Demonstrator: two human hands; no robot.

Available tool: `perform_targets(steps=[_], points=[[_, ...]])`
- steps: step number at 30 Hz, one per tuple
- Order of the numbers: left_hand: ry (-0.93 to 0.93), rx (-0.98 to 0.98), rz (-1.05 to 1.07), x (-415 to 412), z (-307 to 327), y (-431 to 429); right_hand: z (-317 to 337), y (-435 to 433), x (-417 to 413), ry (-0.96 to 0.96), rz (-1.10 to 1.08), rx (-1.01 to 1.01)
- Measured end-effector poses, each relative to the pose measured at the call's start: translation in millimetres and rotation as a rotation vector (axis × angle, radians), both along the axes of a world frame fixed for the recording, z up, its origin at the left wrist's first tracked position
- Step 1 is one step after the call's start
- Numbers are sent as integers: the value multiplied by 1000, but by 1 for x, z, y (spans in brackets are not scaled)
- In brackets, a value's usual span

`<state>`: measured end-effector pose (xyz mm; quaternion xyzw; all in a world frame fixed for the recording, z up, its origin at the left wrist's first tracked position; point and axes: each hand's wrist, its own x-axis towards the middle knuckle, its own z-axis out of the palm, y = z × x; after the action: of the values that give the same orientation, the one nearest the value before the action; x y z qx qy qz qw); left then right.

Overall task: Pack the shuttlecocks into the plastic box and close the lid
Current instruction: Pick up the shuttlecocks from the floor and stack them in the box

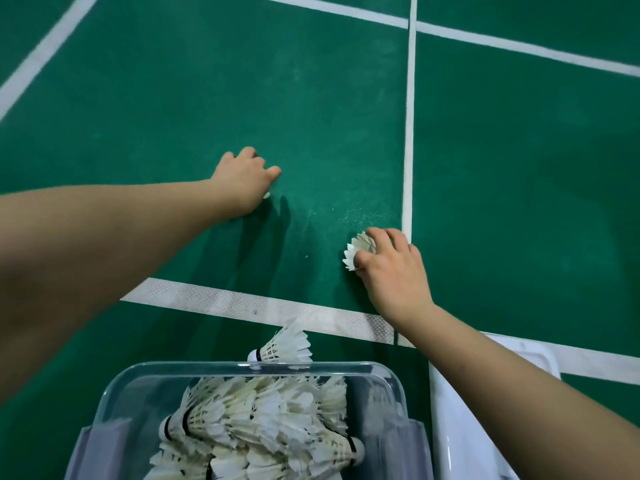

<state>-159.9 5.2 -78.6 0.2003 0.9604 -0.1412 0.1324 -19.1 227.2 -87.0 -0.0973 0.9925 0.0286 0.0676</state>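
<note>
Gathering was under way: the right hand [391, 271] gripped a shuttlecock [358, 250] on the floor [346, 116]; the left hand [242, 183] curled over another, grip unclear. Next, both went into the box [394, 382].

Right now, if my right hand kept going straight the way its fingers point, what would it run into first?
The right hand is already closed on a shuttlecock. Beyond it, up and left, only bare green court floor shows; the way looks free, though depth is uncertain.
</note>
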Motion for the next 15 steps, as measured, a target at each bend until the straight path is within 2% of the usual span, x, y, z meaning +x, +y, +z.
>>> perform_targets(steps=[6, 15], points=[[12, -51, -142, 15, 11, -1, 11, 3, 9, 43, -22, -108], [35, 24, -301, 73, 57, 9, 38, -17, 25, 108, -19, -168]])
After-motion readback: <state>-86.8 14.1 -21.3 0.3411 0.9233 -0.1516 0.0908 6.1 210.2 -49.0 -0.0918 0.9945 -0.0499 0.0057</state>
